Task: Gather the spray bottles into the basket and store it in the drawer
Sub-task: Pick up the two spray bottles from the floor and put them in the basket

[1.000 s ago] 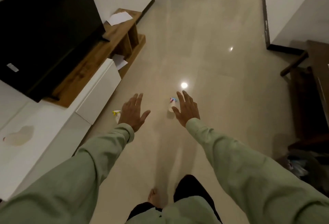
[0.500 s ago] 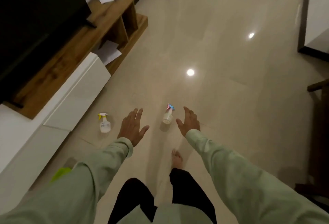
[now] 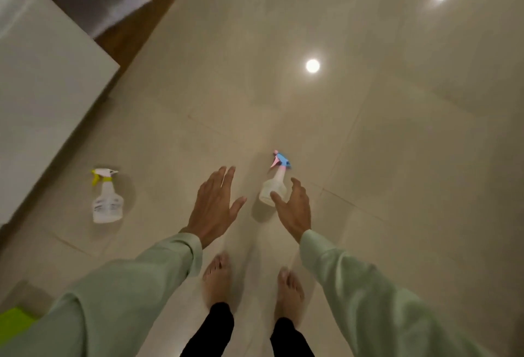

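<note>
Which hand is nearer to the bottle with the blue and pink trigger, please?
Right. The right hand is beside the blue-and-pink bottle; the left hand hovers further left of it.

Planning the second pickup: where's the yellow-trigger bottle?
The yellow-trigger bottle stands on the floor, left of the left hand, near the white cabinet.

**Open floor around both bottles**

The tiled floor lies bare to the right and ahead. The blue-topped bottle stands clear on every side, the right hand spread just beside it. The yellow-topped bottle stands well apart to the left, near the white cabinet, which closes off that side. Bare feet stand below the hands.
</note>
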Motion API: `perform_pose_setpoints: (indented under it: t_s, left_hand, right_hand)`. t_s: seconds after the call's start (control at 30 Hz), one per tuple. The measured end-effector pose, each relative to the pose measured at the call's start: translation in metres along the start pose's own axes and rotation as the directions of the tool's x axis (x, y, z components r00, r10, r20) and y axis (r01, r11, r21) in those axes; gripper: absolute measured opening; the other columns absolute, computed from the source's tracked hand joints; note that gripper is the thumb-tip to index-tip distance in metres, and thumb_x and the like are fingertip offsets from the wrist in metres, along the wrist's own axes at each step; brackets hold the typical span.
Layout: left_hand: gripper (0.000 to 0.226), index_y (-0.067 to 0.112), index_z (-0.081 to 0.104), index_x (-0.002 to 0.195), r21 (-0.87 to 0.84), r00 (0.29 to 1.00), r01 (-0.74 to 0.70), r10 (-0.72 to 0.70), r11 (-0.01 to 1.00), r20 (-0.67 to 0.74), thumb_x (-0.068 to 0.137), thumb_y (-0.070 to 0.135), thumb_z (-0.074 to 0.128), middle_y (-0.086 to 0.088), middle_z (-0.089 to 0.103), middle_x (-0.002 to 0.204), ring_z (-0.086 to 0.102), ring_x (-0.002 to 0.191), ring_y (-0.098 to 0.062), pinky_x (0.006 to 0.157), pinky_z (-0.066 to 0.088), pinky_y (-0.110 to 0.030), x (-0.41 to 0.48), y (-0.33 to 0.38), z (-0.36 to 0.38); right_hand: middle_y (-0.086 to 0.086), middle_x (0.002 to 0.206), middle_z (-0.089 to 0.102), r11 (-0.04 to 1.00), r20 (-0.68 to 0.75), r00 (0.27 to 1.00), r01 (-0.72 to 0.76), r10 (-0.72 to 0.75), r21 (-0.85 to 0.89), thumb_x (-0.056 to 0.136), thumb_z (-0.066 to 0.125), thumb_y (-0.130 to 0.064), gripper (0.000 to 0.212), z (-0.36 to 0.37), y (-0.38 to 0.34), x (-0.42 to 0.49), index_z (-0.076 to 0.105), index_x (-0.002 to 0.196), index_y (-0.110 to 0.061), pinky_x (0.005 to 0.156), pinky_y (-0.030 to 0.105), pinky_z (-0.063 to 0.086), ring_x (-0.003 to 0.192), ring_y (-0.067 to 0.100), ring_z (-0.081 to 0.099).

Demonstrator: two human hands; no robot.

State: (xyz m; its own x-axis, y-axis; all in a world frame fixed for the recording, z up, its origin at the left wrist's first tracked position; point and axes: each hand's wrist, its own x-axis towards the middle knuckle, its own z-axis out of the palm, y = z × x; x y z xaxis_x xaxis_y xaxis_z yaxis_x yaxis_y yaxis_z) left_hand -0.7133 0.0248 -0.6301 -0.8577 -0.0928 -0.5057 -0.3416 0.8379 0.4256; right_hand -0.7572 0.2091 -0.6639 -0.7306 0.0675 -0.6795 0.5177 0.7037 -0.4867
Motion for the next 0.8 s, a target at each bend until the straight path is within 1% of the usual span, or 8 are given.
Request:
perform_pose_setpoints:
  t_s: [0.23, 0.27, 0.33, 0.37, 0.47, 0.57, 0.73, 0.8]
  left_hand:
    - [0.073, 0.020, 0.011, 0.156, -0.043, 1.000, 0.019, -0.018, 0.999, 0.020, 0.098, 0.049, 0.044, -0.008, 0.012, 0.165, 0.012, 0.153, -0.025, 0.123, 0.017, -0.045, 0.110, -0.073, 0.122]
    - [0.072, 0.020, 0.011, 0.156, -0.051, 1.000, 0.023, -0.022, 0.998, 0.016, 0.098, 0.047, 0.044, -0.009, 0.012, 0.165, 0.012, 0.152, -0.026, 0.123, 0.017, -0.045, 0.119, -0.081, 0.134]
    - [0.071, 0.020, 0.012, 0.156, -0.063, 1.000, 0.025, -0.024, 0.998, 0.008, 0.099, 0.045, 0.044, -0.009, 0.013, 0.165, 0.014, 0.152, -0.026, 0.123, 0.018, -0.045, 0.131, -0.093, 0.150]
    - [0.070, 0.020, 0.012, 0.156, -0.066, 1.000, 0.020, -0.019, 0.998, 0.003, 0.099, 0.044, 0.044, -0.009, 0.014, 0.165, 0.014, 0.152, -0.026, 0.123, 0.018, -0.044, 0.134, -0.096, 0.155]
    - [0.070, 0.020, 0.012, 0.157, -0.098, 1.000, 0.027, -0.028, 0.995, -0.012, 0.099, 0.044, 0.043, -0.009, 0.014, 0.165, 0.014, 0.152, -0.026, 0.123, 0.018, -0.043, 0.133, -0.103, 0.159]
    - [0.069, 0.021, 0.009, 0.157, -0.128, 0.997, 0.067, -0.070, 0.990, -0.020, 0.100, 0.044, 0.041, -0.006, 0.011, 0.166, 0.012, 0.153, -0.023, 0.123, 0.016, -0.043, 0.108, -0.103, 0.146]
    - [0.068, 0.023, 0.007, 0.157, -0.182, 0.987, 0.121, -0.139, 0.976, -0.085, 0.101, 0.040, 0.041, -0.002, 0.009, 0.166, 0.011, 0.153, -0.019, 0.123, 0.015, -0.038, 0.036, -0.100, 0.096]
    - [0.068, 0.023, 0.008, 0.157, -0.233, 0.971, 0.157, -0.193, 0.960, -0.142, 0.100, 0.038, 0.043, -0.002, 0.011, 0.166, 0.012, 0.152, -0.019, 0.123, 0.017, -0.039, 0.002, -0.102, 0.068]
  right_hand:
    - [0.012, 0.139, 0.050, 0.987, -0.087, 0.986, -0.131, 0.140, 0.097, 0.086, 0.069, -0.052, 0.081, 0.093, 0.062, 0.156, 0.034, 0.148, -0.014, 0.103, 0.049, 0.046, 0.125, 0.034, 0.053]
    - [0.011, 0.135, 0.053, 0.977, -0.074, 0.982, -0.160, 0.171, 0.143, 0.085, 0.069, -0.052, 0.077, 0.102, 0.069, 0.171, 0.038, 0.144, -0.015, 0.102, 0.049, 0.048, 0.119, 0.033, 0.056]
    - [0.009, 0.123, 0.060, 0.940, -0.036, 0.970, -0.221, 0.239, 0.261, 0.083, 0.071, -0.048, 0.057, 0.116, 0.076, 0.194, 0.048, 0.127, -0.018, 0.095, 0.048, 0.053, 0.104, 0.029, 0.061]
    - [0.008, 0.117, 0.062, 0.912, -0.021, 0.962, -0.251, 0.272, 0.324, 0.083, 0.072, -0.043, 0.048, 0.120, 0.078, 0.201, 0.049, 0.118, -0.020, 0.091, 0.046, 0.055, 0.098, 0.027, 0.062]
    - [0.009, 0.110, 0.065, 0.831, 0.039, 0.949, -0.294, 0.313, 0.473, 0.083, 0.074, -0.028, 0.039, 0.125, 0.076, 0.209, 0.053, 0.113, -0.015, 0.077, 0.041, 0.058, 0.087, 0.024, 0.065]
    - [0.014, 0.103, 0.069, 0.806, 0.065, 0.965, -0.250, 0.256, 0.537, 0.078, 0.077, -0.017, 0.034, 0.121, 0.060, 0.190, 0.059, 0.106, -0.010, 0.072, 0.043, 0.059, 0.080, 0.027, 0.067]
    - [0.005, 0.089, 0.070, 0.853, 0.110, 0.992, -0.109, 0.061, 0.511, 0.076, 0.078, -0.008, 0.036, 0.105, 0.005, 0.114, 0.055, 0.104, -0.011, 0.056, 0.028, 0.052, 0.066, 0.018, 0.067]
    - [0.006, 0.089, 0.072, 0.875, 0.157, 0.987, -0.044, -0.037, 0.483, 0.079, 0.076, -0.005, 0.029, 0.102, -0.023, 0.077, 0.057, 0.100, -0.011, 0.060, 0.028, 0.052, 0.065, 0.015, 0.068]
